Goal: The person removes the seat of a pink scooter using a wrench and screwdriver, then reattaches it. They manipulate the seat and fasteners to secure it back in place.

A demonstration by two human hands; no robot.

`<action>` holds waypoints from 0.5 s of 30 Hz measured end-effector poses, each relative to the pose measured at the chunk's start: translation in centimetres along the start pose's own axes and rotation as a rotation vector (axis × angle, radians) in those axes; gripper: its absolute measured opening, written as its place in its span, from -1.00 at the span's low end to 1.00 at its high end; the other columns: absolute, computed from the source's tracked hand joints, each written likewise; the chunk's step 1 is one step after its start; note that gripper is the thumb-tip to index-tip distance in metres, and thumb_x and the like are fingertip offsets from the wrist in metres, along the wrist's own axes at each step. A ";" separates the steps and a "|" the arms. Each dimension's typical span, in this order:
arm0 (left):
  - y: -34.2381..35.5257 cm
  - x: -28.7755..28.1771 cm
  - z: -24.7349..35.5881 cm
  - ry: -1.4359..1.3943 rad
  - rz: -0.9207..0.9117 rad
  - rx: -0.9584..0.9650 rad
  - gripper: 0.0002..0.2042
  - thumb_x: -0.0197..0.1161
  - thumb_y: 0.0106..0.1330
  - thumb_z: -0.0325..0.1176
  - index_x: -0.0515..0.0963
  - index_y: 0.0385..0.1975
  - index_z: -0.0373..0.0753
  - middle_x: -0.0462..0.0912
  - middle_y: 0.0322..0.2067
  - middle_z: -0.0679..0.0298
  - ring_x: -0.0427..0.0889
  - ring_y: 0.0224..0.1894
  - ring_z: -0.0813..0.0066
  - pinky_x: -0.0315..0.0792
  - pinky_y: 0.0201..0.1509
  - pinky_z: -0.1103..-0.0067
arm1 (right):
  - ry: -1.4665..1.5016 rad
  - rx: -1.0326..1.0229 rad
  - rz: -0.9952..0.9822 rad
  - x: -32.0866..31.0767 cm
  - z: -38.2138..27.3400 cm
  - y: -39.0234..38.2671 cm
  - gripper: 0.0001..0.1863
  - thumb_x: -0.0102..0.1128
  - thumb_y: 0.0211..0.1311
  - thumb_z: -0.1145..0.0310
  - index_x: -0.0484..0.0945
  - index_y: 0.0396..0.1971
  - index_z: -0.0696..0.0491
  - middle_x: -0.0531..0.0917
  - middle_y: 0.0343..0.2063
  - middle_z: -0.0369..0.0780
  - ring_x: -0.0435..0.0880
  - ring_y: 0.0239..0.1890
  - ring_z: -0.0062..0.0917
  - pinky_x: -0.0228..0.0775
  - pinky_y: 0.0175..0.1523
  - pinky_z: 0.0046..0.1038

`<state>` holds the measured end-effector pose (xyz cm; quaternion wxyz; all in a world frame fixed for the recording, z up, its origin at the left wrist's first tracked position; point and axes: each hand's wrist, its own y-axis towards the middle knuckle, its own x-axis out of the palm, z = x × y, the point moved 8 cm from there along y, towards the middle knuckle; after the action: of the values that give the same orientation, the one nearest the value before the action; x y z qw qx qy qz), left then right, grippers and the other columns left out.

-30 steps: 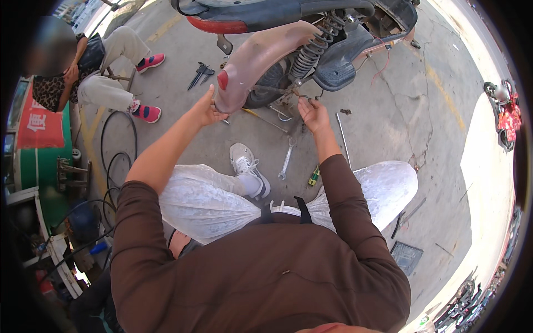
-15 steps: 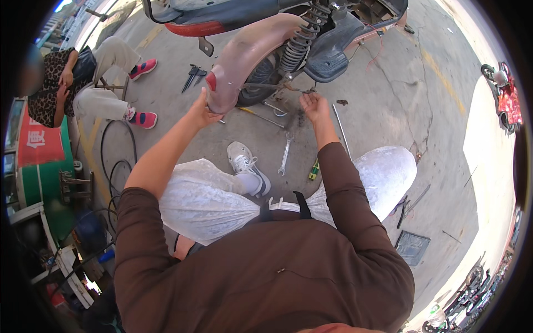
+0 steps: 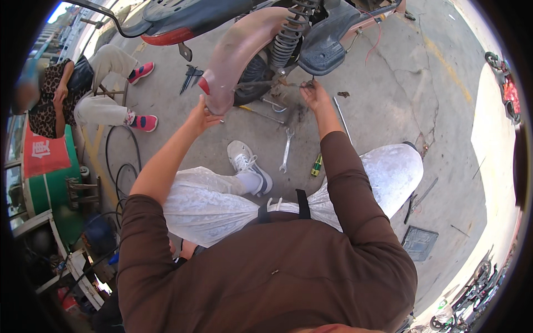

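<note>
A scooter's faded pink rear mudguard [image 3: 230, 64] curves over its wheel [image 3: 252, 83], beside a coil-spring shock absorber [image 3: 288, 41]. My left hand [image 3: 204, 117] is at the mudguard's lower tip, thumb raised and fingers apart; whether it presses on the plastic I cannot tell. A thin metal rod [image 3: 261, 84] runs across below the shock absorber. At its right end my right hand [image 3: 316, 99] has its fingertips closed on it, just under the black plastic cover [image 3: 322, 58]. What lies between those fingertips is partly hidden.
On the concrete lie a double-ended wrench [image 3: 287, 150], a yellow-handled tool [image 3: 261, 115], a green-handled screwdriver [image 3: 316, 165], a long metal bar [image 3: 341, 119] and a black caliper-like tool [image 3: 190, 77]. A seated person [image 3: 58, 94] is at the left, near a black hose [image 3: 108, 150].
The scooter sits slightly farther left and higher in view. My left hand has dropped a little from the mudguard's tip, while my right hand remains at the rod's end.
</note>
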<state>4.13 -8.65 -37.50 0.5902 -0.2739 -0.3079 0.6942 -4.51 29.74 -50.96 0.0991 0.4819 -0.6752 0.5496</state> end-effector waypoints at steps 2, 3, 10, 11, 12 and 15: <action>0.3 -0.5 -0.6 0.065 -0.024 0.000 -0.25 -0.24 0.35 0.31 0.15 0.25 -0.26 0.49 0.01 -0.08 0.61 -0.06 0.09 0.55 -0.04 0.31 | 0.007 0.005 0.001 -0.1 0.3 0.2 -0.69 -0.15 0.46 0.18 0.35 -0.12 0.15 0.55 -0.12 -0.05 0.59 -0.08 -0.26 0.50 0.07 -0.22; 0.4 -0.8 -0.8 0.100 -0.037 0.000 -0.25 -0.25 0.35 0.31 0.14 0.26 -0.26 0.50 -0.01 -0.08 0.61 -0.06 0.08 0.56 -0.05 0.30 | 0.027 0.002 0.000 -0.1 0.3 0.3 -0.68 -0.14 0.46 0.18 0.35 -0.09 0.17 0.55 -0.10 -0.05 0.59 -0.08 -0.26 0.50 0.06 -0.23; -1.0 -3.3 -3.7 0.540 0.168 -0.072 -0.43 -0.15 0.39 0.16 0.29 0.17 -0.19 0.58 -0.19 -0.05 0.68 -0.27 0.05 0.59 -0.22 0.26 | -0.685 -0.109 0.164 -8.6 -2.2 -2.8 -0.58 0.00 0.36 0.22 0.37 0.01 0.26 0.58 -0.08 -0.02 0.64 -0.17 -0.26 0.56 -0.09 -0.29; -0.8 -3.4 -4.3 0.701 0.146 -0.129 -0.46 -0.11 0.39 0.12 0.34 0.13 -0.19 0.60 -0.19 -0.03 0.68 -0.31 0.06 0.58 -0.23 0.26 | -0.876 -0.015 0.238 -11.7 -2.2 -3.3 -0.59 0.07 0.32 0.19 0.43 -0.08 0.26 0.61 -0.13 -0.02 0.67 -0.23 -0.30 0.56 -0.17 -0.32; -0.7 -3.3 -4.9 0.861 0.122 -0.182 -0.50 -0.06 0.38 0.09 0.39 0.10 -0.20 0.61 -0.20 -0.02 0.69 -0.34 0.06 0.58 -0.25 0.27 | -1.065 0.082 0.311 -15.0 -1.7 -4.0 -0.59 0.13 0.28 0.16 0.50 -0.16 0.26 0.64 -0.19 -0.02 0.69 -0.29 -0.34 0.56 -0.25 -0.34; 0.5 -0.3 -6.5 1.550 -0.069 0.015 -0.57 0.08 0.29 -0.01 0.53 -0.07 -0.25 0.63 -0.19 0.00 0.67 -0.23 0.04 0.54 -0.13 0.27 | -1.807 0.186 0.375 -20.4 0.3 -7.7 -0.52 0.26 0.15 0.03 0.59 -0.31 0.25 0.66 -0.27 0.00 0.70 -0.31 -0.28 0.51 -0.27 -0.25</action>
<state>8.68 -8.37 -42.12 0.6603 -0.6675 0.1891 0.2876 11.98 41.04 -59.66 -0.5943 0.6163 -0.5161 0.0240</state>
